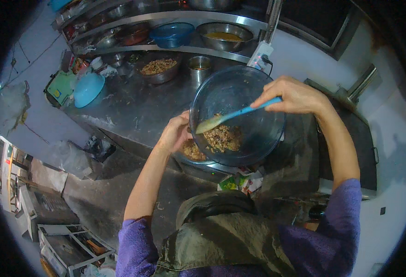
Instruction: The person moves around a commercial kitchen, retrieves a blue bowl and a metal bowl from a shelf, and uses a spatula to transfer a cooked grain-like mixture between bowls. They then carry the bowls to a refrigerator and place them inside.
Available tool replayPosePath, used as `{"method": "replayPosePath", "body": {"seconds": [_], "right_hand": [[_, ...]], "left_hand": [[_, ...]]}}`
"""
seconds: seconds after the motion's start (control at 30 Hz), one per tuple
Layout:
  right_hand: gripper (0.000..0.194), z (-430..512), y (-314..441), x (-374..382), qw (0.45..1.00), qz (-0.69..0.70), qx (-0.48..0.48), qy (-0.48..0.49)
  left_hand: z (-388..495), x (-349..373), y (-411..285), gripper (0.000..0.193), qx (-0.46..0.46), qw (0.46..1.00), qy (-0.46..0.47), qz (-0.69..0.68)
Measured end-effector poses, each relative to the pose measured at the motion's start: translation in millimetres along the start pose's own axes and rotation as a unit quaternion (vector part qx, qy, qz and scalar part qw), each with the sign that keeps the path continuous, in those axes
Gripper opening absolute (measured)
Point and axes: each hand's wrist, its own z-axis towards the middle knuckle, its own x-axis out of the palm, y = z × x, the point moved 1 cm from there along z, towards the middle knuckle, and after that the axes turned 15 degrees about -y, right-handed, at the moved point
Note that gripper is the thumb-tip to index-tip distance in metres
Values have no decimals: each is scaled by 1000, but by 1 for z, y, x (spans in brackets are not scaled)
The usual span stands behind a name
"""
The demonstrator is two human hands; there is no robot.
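Note:
My left hand [178,132] grips the left rim of a large dark translucent bowl [258,138], which is tilted over a second container. A chopped brown filling [222,139] lies in the bowl's lower left part. My right hand [286,95] holds the blue handle of a spatula [241,112]; the spatula's pale yellowish blade rests at the filling's upper left edge, near the rim. Beneath the bowl, a metal-rimmed container shows partly, with more chopped filling [193,151] in it. The bowl hides the rest of that container.
On the dark worktop [130,114] stand a metal bowl of chopped filling [158,67], a steel canister [200,71] and a light blue basin [89,90]. The shelf behind holds a blue basin [172,34] and a steel bowl of yellow liquid [224,36]. A power strip [261,55] hangs at the back.

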Motion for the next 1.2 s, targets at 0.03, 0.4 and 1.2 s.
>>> {"method": "replayPosePath", "body": {"seconds": [0.03,0.4,1.2], "right_hand": [[34,-2,6,4,1000,-14,-9,5],[29,-14,12,16,969,-185,117,-117],[23,5,-20,24,943,-227,55,-235]], "left_hand": [[-1,0,0,45,-6,1000,-29,6],[-10,14,7,7,59,994,-86,38],[-14,-21,22,17,84,976,-198,18]]}}
